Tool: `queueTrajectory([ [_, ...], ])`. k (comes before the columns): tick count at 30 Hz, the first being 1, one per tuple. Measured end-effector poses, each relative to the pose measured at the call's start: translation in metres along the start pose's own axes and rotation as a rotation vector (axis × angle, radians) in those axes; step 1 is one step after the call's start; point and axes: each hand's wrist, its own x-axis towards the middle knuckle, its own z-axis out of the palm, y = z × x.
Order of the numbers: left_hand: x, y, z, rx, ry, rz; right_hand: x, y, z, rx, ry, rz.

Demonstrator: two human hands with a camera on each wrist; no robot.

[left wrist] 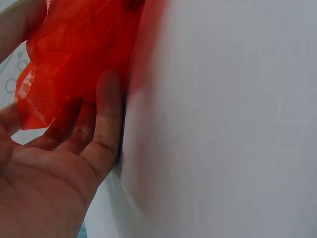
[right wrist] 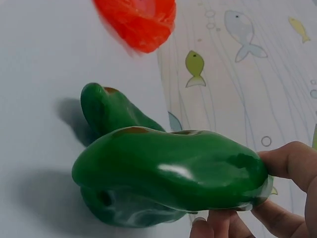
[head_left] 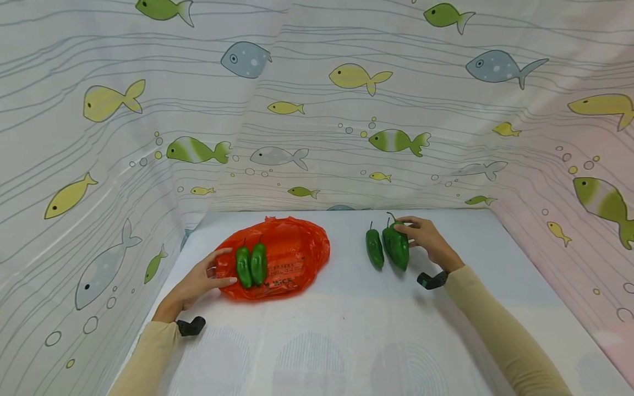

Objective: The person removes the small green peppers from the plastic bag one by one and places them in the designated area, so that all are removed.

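In the head view, a crumpled red plastic bag [head_left: 309, 247] lies flat on the left of the table, with two green peppers [head_left: 258, 265] side by side on it. My left hand [head_left: 200, 280] is at its left edge, thumb and fingers spread apart. In the left wrist view some fingertips [left wrist: 108, 89] lie against the red film. At the right, my right hand [head_left: 428, 241] pinches a glossy green pepper [right wrist: 168, 168] by its stem end between thumb and fingers. Another green pepper [right wrist: 129, 215] shows beneath it, partly hidden, and a slimmer pepper [head_left: 375, 250] lies just left.
A white table [head_left: 342, 319] with faint printed shapes spans the workspace. Fish-patterned curtains [head_left: 317, 121] rise along its back and both sides. A small black wrist camera [head_left: 192, 326] sits on the left wrist, another [head_left: 432, 280] on the right.
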Motion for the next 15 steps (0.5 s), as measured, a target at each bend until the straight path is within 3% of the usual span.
queueTrajectory([
  [15,0.0,0.002,0.0,0.005,0.005,0.0,-0.001,0.015,-0.014,0.001,0.018,0.016],
])
